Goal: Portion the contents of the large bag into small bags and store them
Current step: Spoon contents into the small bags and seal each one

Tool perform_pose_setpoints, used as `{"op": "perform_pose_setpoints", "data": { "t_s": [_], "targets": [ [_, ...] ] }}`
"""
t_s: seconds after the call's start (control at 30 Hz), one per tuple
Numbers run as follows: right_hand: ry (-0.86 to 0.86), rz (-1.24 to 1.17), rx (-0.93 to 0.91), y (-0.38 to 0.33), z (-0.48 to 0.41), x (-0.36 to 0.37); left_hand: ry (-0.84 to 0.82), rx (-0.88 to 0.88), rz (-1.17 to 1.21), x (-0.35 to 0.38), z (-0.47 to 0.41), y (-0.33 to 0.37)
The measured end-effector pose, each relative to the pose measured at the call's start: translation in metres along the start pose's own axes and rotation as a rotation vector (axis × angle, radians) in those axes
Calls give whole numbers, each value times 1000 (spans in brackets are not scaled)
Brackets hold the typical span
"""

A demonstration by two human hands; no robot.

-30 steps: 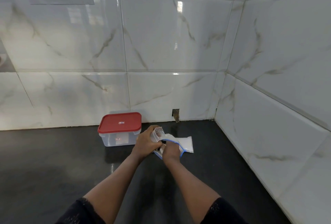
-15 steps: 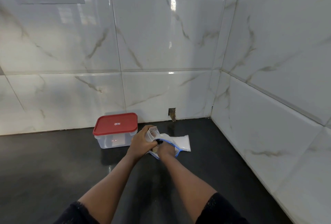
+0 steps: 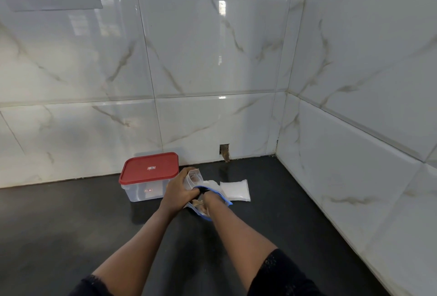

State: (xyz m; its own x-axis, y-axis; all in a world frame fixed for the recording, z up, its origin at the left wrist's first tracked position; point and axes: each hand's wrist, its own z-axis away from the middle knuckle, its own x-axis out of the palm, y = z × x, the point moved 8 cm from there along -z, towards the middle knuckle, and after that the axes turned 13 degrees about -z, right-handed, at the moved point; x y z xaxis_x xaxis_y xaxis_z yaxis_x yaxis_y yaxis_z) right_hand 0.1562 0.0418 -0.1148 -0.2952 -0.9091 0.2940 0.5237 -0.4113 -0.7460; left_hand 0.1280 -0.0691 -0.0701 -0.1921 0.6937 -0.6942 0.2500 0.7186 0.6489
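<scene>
Lying crumpled near the surface's (image 3: 71,224) back edge, blue-rimmed clear plastic bag (image 3: 223,198) swallows right hand (image 3: 208,197), grip untellable; left hand (image 3: 178,189) clutches small clear bag (image 3: 194,177).

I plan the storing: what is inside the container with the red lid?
Through the clear wall of the container nothing shows inside; the left hand covers its right end.

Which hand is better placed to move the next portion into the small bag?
Right: the right hand reaches into the large bag, while the left hand holds the small bag.
</scene>
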Motion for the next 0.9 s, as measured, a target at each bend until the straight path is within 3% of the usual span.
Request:
{"op": "perform_pose_setpoints", "data": {
  "t_s": [0.1,0.53,0.63,0.77,0.9],
  "targets": [
    [30,-286,121,5,-4,-4,-6,9,2,1,0,2],
    [133,-397,11,0,-11,-4,15,-37,11,3,-4,4],
    [131,-376,-52,-8,-13,-1,16,-36,-2,4,-5,7],
    [251,-284,-101,-11,-21,-16,17,-51,6,6,-5,8],
    [200,-274,-137,-13,-19,-17,38,-84,35,4,-7,8]
  ]
}}
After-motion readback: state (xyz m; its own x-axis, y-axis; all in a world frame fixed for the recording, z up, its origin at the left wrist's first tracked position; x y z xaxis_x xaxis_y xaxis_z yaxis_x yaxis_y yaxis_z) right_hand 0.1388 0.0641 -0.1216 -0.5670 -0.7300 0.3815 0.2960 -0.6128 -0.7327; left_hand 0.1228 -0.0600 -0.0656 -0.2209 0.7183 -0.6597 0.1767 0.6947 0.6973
